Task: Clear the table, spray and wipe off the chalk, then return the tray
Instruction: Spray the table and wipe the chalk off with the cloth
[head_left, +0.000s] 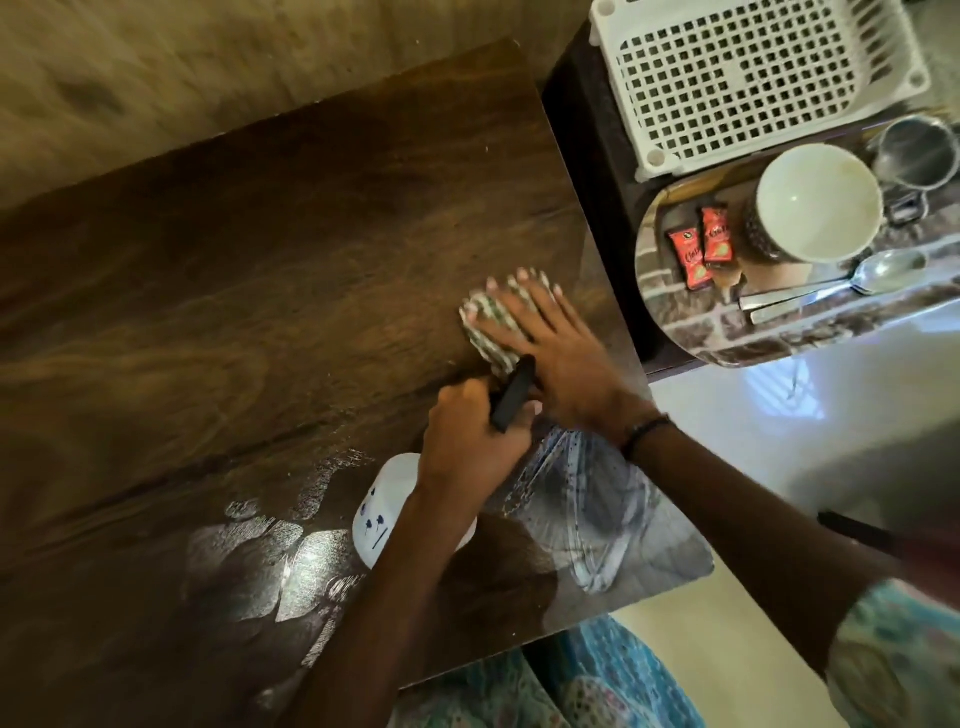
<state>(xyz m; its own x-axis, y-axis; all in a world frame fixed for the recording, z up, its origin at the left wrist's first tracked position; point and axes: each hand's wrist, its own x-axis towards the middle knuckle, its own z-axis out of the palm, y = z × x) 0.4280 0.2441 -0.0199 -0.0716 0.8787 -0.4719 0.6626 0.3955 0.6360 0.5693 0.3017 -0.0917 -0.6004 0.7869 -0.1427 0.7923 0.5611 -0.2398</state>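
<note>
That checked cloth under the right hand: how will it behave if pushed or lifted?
The cloth looks folded and soft, so it probably flops when lifted. Pressed flat under the right hand, it likely slides on the glossy table, bunching at the edges.

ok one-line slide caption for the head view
Right hand presses a striped cloth on the wooden table; left hand grips a spray bottle.

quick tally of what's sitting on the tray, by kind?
Red sachets: 2
White bowl: 1
Spoons: 2, stacked as far as I can tell
Total: 5 on the tray; a small brownish item by the sachets is too unclear to count.
</note>
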